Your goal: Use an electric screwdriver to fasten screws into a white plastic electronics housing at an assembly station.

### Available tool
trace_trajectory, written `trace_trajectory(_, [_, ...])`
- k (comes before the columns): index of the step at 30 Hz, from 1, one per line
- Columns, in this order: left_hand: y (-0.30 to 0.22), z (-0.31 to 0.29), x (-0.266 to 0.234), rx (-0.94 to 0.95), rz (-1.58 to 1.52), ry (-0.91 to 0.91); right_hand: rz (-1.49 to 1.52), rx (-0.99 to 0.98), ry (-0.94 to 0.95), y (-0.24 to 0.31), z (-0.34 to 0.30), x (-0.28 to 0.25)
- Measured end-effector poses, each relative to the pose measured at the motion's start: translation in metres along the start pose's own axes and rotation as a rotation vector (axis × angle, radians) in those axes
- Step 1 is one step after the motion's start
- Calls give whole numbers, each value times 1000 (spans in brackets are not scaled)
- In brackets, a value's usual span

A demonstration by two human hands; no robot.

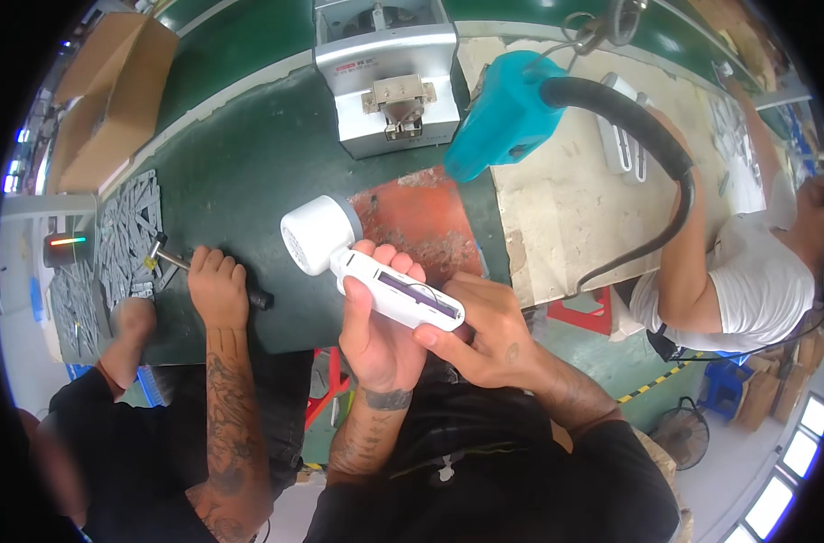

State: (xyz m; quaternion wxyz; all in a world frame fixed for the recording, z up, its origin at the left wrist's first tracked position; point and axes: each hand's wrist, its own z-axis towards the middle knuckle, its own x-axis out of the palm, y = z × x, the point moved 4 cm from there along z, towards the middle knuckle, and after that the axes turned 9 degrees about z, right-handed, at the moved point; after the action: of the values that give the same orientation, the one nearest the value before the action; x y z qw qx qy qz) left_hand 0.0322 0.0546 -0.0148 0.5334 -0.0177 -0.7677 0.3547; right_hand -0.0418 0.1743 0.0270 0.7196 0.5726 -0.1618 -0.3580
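A white handheld appliance (pixel 403 296) with a round, perforated head (pixel 314 237) lies slantwise across my hands, head to the upper left. A long dark slot runs along its handle, and a thin wire shows in it. My left hand (pixel 376 339) cradles the handle from below, thumb along its near side and fingertips over the far side. My right hand (pixel 489 335) closes on the handle's right end, its thumb at the near edge and its index finger bent at the far side. Beneath the appliance's far side is a worn red mat (pixel 421 222).
Ahead stands a silver machine (pixel 398 100). A teal tool (pixel 511 109) hangs at right on a black hose (pixel 638 118). A co-worker on the left holds a hammer (pixel 169 257) beside grey strips (pixel 127 226). Another person (pixel 728 290) sits right, near white housings (pixel 620 136). A cardboard box (pixel 113 90) stands far left.
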Motion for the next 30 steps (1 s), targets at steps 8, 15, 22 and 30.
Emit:
trace_trajectory(8, [3,1,5,-24,-88,59,-155,-170,-56,7,5,-4])
trace_trajectory(15, [-3,4,9,14,73,24,-139,-76,-7,2,8,-7])
trace_trajectory(22, [-64,6,38,72,1308,57,-22,-152,-552,-10,42,-54])
trace_trajectory(30, [-69,19,38,516,1881,137,377,-20,-411,-31,82,-52])
